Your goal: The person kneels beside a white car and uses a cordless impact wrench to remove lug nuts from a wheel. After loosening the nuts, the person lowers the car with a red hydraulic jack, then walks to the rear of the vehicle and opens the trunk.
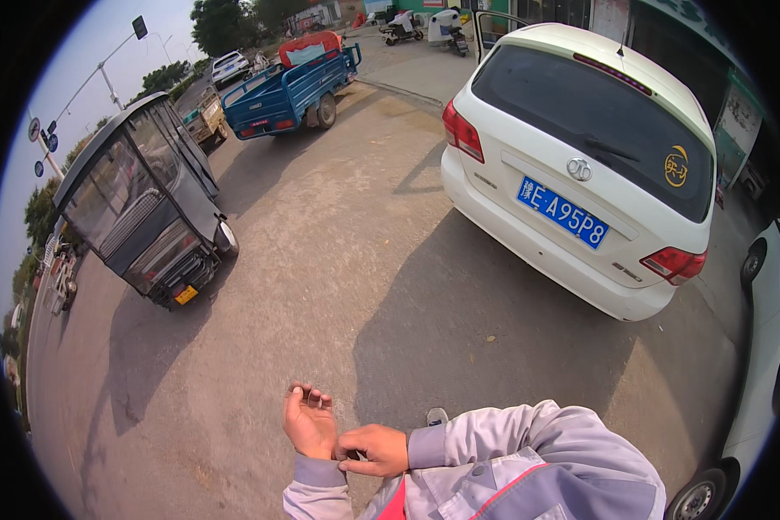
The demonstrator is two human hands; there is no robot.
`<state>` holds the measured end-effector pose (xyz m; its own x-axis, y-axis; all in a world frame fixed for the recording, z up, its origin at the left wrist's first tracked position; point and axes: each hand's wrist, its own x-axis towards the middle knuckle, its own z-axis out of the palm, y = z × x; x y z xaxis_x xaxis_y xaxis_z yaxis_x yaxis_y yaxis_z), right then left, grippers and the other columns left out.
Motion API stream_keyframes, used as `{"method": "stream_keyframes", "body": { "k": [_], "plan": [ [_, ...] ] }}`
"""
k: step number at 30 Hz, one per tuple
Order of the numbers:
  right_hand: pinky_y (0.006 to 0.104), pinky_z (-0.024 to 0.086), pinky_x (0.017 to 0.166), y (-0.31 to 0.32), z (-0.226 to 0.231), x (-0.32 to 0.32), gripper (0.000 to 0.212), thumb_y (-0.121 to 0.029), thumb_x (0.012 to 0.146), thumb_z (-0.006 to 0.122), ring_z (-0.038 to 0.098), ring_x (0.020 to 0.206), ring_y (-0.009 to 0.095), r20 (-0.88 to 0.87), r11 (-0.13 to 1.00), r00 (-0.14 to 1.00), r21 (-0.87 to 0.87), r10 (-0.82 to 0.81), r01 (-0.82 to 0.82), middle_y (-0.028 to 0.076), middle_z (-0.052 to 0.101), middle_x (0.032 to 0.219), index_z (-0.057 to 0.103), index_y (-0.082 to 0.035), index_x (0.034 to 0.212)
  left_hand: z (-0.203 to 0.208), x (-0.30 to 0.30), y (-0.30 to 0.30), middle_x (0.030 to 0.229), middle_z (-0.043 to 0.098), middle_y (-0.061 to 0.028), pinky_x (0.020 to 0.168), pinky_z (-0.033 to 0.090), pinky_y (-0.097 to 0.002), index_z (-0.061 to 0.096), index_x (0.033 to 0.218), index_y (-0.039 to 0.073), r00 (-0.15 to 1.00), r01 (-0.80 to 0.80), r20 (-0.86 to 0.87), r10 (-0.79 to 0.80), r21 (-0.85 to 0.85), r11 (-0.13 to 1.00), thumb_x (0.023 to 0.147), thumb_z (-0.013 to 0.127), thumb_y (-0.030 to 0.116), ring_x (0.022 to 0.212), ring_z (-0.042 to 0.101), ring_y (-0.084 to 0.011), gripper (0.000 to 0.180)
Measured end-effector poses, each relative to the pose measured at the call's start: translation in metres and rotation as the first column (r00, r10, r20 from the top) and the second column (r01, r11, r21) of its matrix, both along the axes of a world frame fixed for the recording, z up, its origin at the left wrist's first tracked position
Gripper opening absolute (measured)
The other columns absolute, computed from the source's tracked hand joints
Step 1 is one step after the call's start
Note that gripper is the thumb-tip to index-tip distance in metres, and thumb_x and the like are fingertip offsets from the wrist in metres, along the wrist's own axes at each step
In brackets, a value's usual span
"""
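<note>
A: Grey jacket (572,477), nearest: one, worn, reddish piping, right sleeve bent across the lower edge.

B: Hands?

A: Left hand (310,425): raised, palm showing, fingers loosely curled, nothing in them. Right hand (377,449): laid across the left wrist (318,454), fingers bent beside the left cuff (319,472). Whether they pinched cloth, I could not tell.

B: And the cuff's place?

A: Bottom centre, around the left forearm, just below the right fingers, which partly hid the wrist.

B: Surroundings?

A: Shoe (438,417): one, dark with a pale toe, just beyond the right cuff (427,448). White car (537,156): rear toward the wearer, blocking the view ahead right, its shadow (494,321) across the pavement (303,251). Pale vehicle (763,338): right edge, partly cut off.

B: Left side?

A: Covered three-wheeler (152,208): grey and black. Beyond it, blue cargo tricycle (290,91), bearing a red load (310,45).
</note>
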<state>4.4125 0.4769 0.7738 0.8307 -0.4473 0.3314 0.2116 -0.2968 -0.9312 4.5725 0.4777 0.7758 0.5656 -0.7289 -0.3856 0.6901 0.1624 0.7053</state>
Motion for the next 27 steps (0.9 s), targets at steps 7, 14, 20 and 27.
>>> {"method": "stream_keyframes", "body": {
  "k": [7,14,20,27],
  "plan": [
    [0.0387,0.045,0.059,-0.094,0.000,0.028,0.015,-0.020,0.098,0.062,0.060,0.064,0.027,-0.074,0.966,0.971,0.145,0.227,-0.214,0.011,0.059,0.073,0.057,-0.006,0.097,0.003,0.024,-0.092,0.094,0.058,-0.0006,0.074,0.048,-0.0326,0.060,0.105,0.011,0.999,0.054,-0.004,-0.054,0.022,0.998,0.096,0.057,0.015,0.082,0.055,-0.0136,0.010],
    [0.0366,0.047,0.054,-0.176,-0.005,0.072,0.016,-0.022,0.090,0.068,0.064,0.057,0.024,-0.201,0.983,0.964,0.013,-0.175,0.181,0.011,0.063,0.065,0.063,-0.008,0.096,-0.013,0.070,-0.204,0.092,0.061,-0.0007,0.073,0.051,-0.0331,0.063,0.103,0.011,0.968,0.215,-0.136,-0.209,0.029,0.976,0.098,0.057,0.014,0.080,0.059,-0.0137,0.008],
    [0.0356,0.051,0.057,-0.243,0.020,0.126,0.020,-0.020,0.088,0.072,0.066,0.060,0.023,-0.185,0.925,0.911,0.030,-0.368,0.380,0.011,0.069,0.076,0.067,-0.006,0.102,0.010,0.110,-0.300,0.092,0.061,-0.0025,0.072,0.054,-0.0325,0.060,0.105,0.010,0.892,0.439,-0.105,-0.439,-0.021,0.898,0.098,0.056,0.014,0.080,0.060,-0.0147,0.009],
    [0.0383,0.049,0.056,-0.294,0.030,0.166,0.019,-0.021,0.091,0.070,0.065,0.060,0.025,-0.331,0.923,0.872,0.005,-0.361,0.385,0.013,0.064,0.069,0.062,-0.005,0.097,0.017,0.132,-0.366,0.093,0.061,-0.0047,0.072,0.055,-0.0327,0.056,0.109,0.009,0.747,0.644,-0.170,-0.643,-0.060,0.763,0.099,0.052,0.012,0.081,0.061,-0.0157,0.011]
  ]
}}
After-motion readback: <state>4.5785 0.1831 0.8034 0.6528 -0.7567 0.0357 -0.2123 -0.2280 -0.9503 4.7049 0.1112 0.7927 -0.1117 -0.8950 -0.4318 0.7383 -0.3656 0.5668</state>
